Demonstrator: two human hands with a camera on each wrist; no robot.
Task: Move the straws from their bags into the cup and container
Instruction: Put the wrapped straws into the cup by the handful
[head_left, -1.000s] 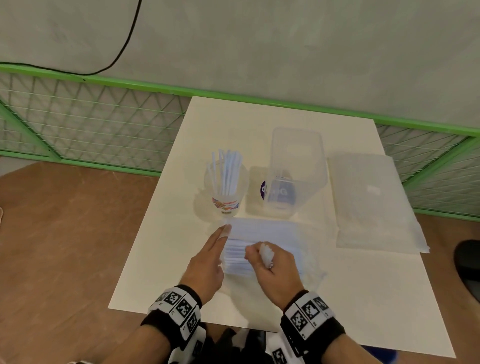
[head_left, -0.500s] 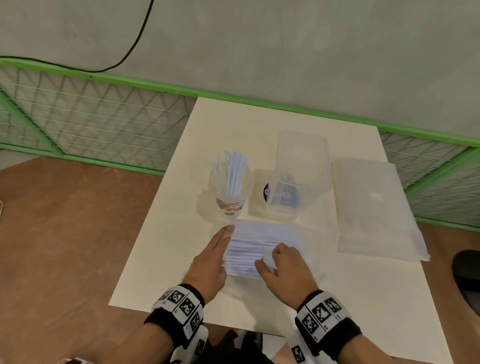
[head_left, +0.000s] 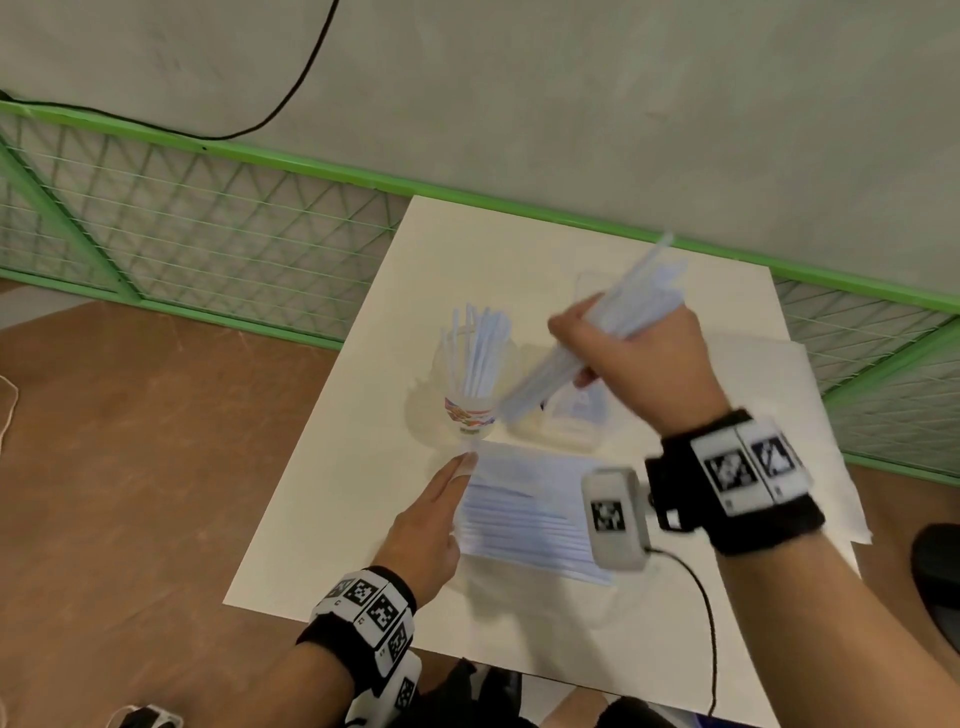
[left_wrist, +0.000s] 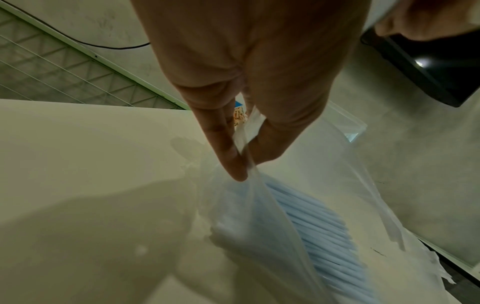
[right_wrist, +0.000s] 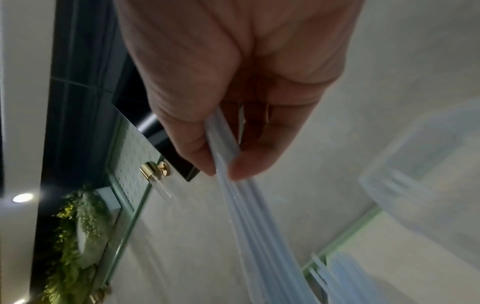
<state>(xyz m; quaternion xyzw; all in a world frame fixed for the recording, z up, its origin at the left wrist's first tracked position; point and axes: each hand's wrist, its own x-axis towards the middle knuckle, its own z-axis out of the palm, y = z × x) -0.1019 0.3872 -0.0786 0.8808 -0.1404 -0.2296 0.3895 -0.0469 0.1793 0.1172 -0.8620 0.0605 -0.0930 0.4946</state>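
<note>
My right hand (head_left: 577, 358) is raised over the clear container (head_left: 571, 435) and grips a bundle of pale blue straws (head_left: 626, 304) slanting up to the right; the grip (right_wrist: 223, 170) shows in the right wrist view with the straws (right_wrist: 259, 226) running past the container (right_wrist: 428, 174). A printed cup (head_left: 470, 413) holding several straws stands left of the container. The open clear bag of straws (head_left: 530, 514) lies on the table near me. My left hand (head_left: 461, 467) pinches the bag's left edge (left_wrist: 245, 142) between thumb and finger.
A second, flat plastic bag (head_left: 769, 374) lies at the right side of the white table (head_left: 358, 467). A green mesh fence (head_left: 208, 234) runs behind the table below a grey wall. A cable (head_left: 709, 623) hangs from my right wrist camera.
My right hand has pulled a bundle of straws out of the bag and lifted it up and away, over the container. My left hand has stayed at the bag's left edge.
</note>
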